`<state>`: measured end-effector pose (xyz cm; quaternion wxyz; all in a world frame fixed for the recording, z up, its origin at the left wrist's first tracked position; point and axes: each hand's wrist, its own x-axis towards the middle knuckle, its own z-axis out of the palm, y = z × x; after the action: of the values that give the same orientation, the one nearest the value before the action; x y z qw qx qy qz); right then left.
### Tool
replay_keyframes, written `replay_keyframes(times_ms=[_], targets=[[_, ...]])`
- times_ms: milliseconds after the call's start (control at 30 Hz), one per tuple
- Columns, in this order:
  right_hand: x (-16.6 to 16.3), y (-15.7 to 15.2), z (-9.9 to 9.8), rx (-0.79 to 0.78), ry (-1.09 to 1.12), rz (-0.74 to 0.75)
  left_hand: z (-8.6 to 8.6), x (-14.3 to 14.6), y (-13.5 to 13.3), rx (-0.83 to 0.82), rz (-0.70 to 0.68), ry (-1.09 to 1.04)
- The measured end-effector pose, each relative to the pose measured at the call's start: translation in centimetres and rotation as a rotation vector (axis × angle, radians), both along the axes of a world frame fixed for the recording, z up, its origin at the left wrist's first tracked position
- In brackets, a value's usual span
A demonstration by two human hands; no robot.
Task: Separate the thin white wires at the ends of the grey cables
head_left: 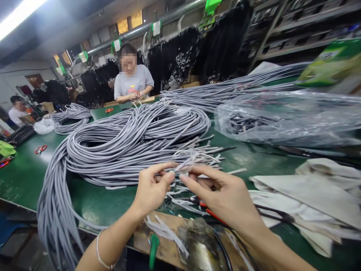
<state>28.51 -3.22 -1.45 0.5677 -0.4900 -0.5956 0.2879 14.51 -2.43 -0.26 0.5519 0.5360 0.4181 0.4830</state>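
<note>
My left hand [153, 188] pinches the end of a grey cable [177, 171] between thumb and fingers. Close beside it, my right hand [225, 194] is closed on the pale, frayed wrapping at the same end; the fingertips almost meet. Exactly which strands each hand grips is too small to tell. Behind my hands lies a large coiled bundle of grey cables [113, 145], its stripped whitish ends [205, 156] pointing right. Under my right hand are cutters with red handles [214, 214], partly hidden, and white scraps of wrapping [186, 205].
A clear plastic bag [299, 116] of dark small parts and white cloth gloves [316, 188] lie to the right. Black-handled scissors [273, 214] rest by the gloves. Red scissors [41, 149] lie left on the green table [25, 177]. A co-worker [134, 81] sits opposite.
</note>
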Motion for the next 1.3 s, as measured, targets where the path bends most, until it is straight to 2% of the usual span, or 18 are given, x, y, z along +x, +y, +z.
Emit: replay_keyframes(times_ms=[167, 367, 533, 800, 1167, 1300], targets=[[0.12, -0.07, 0.15, -0.01, -0.186, 0.047, -0.02, 0.05, -0.27, 0.117, 0.104, 0.057], [-0.38, -0.46, 0.15, 0.097, -0.333, 0.149, -0.38, -0.07, -0.33, 0.235, 0.17, 0.152], [-0.52, -0.49, -0.1, 0.034, -0.343, 0.226, -0.55, -0.11, -0.53, 0.326, 0.172, 0.227], [-0.72, -0.73, 0.15, -0.085, -0.311, 0.238, -0.63, -0.08, -0.69, 0.43, 0.205, 0.303], [-0.73, -0.75, 0.19, -0.16, -0.236, 0.246, -0.72, -0.13, -0.77, 0.495, 0.222, 0.378], [-0.68, -0.54, -0.08, -0.279, -0.123, 0.262, -0.81, -0.04, -0.76, 0.489, 0.226, 0.381]])
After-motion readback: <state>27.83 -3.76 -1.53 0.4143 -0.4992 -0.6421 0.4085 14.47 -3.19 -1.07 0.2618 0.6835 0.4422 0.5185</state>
